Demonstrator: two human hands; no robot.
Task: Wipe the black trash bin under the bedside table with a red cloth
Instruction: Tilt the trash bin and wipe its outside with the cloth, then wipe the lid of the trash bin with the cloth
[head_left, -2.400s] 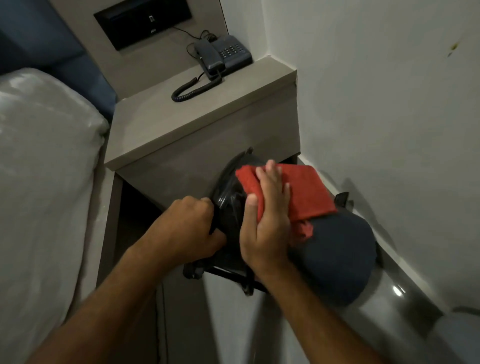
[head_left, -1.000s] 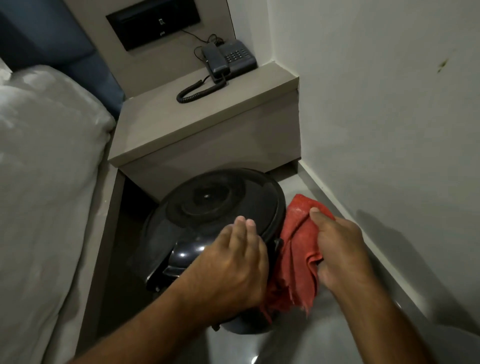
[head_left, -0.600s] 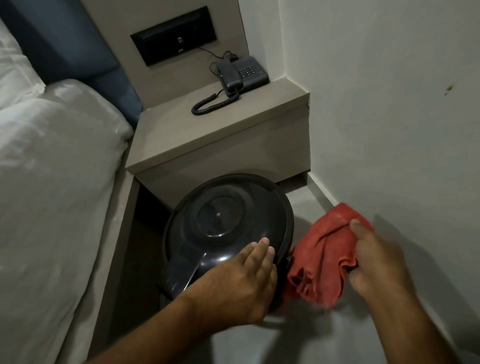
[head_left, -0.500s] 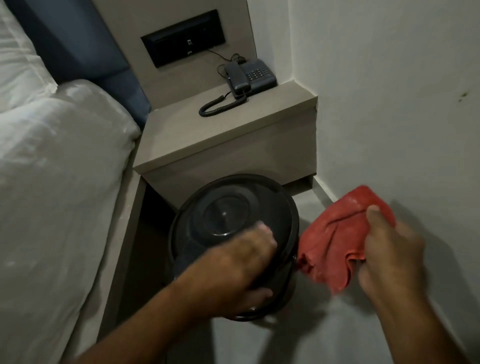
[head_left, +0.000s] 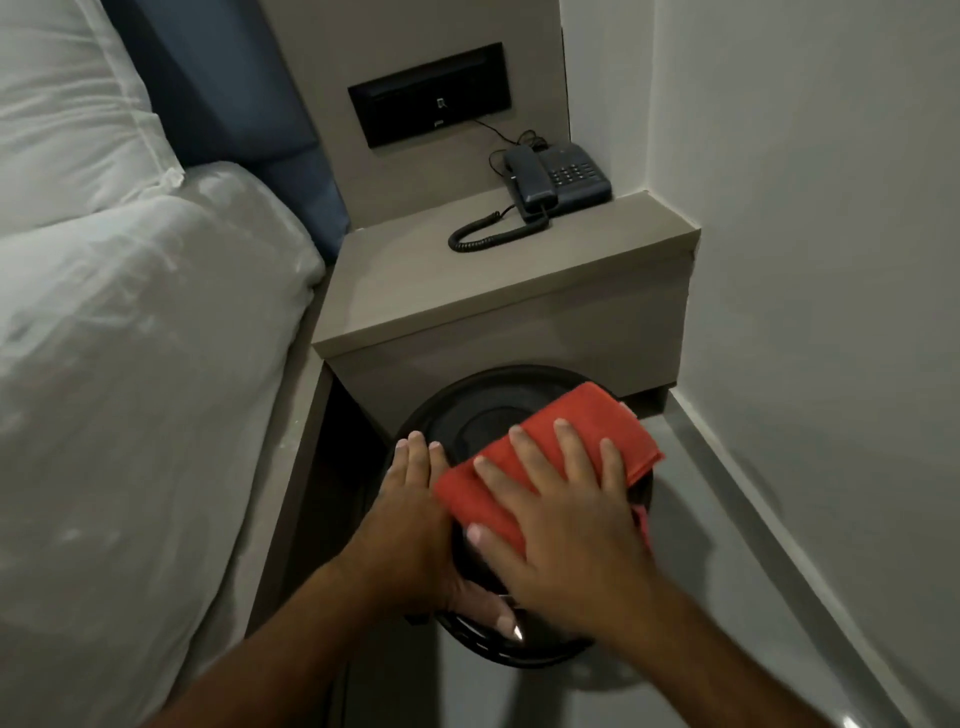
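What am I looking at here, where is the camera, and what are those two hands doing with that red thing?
No machine here: a person wears a camera on the head, so the single picture looks forward and down at their own arms. On the floor, partly under the bedside table, stands a round black trash bin. The right hand lies flat, fingers spread, pressing a folded red cloth onto the bin's lid. The left hand rests on the lid's left side, its thumb curled around the near rim, apparently steadying the bin. On the table sits a dark corded telephone. A bed with white bedding is on the left, a plain wall on the right.
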